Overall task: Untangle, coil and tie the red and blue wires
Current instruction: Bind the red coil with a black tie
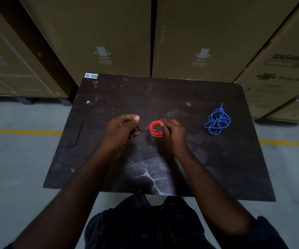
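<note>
The red wire point(155, 128) is wound into a small tight coil, held just above the middle of the dark table point(163, 90). My right hand point(172, 135) grips the coil's right side, thumb on top. My left hand point(122, 130) is curled to the left of the coil and pinches a thin black tie point(142, 130) that runs toward the coil. The blue wire point(217, 121) lies loose and tangled on the table to the right, apart from both hands.
Another black tie point(76, 136) lies bent near the table's left edge. A white label reading WS-10 point(91, 75) marks the far left corner. Tall cardboard boxes point(109, 33) stand close behind the table and at the right. Grey floor with a yellow line point(19, 131) surrounds it.
</note>
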The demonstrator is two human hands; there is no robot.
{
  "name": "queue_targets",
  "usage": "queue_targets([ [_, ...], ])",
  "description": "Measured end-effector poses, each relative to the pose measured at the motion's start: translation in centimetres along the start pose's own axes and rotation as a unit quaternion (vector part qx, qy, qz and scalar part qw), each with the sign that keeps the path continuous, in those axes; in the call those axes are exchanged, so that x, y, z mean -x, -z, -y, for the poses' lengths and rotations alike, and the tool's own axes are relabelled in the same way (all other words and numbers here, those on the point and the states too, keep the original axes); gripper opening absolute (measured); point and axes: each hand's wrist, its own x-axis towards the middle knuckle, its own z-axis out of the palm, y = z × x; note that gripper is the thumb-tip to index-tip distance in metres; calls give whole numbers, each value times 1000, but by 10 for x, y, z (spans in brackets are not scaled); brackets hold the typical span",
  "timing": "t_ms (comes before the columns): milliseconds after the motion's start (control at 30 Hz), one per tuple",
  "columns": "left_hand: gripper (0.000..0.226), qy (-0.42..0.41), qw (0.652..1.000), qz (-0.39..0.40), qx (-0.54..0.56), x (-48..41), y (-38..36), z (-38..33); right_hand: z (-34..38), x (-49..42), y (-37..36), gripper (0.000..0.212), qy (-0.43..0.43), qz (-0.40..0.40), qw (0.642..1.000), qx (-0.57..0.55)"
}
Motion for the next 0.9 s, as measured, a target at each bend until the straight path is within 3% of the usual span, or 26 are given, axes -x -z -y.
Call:
queue_targets([
  [300,8,-20,999,-8,-45,-38,-14,20,14,4,1,20,30,6,999,8],
  [467,6,-90,978,-5,-188,-61,-16,39,30,4,0,20,47,-3,999,-13],
  [667,12,-7,997,67,-36,-61,-16,50,39,3,2,22,38,5,998,-46],
  [900,13,-21,997,64,50,-57,-22,54,41,-4,6,20,20,23,997,-64],
])
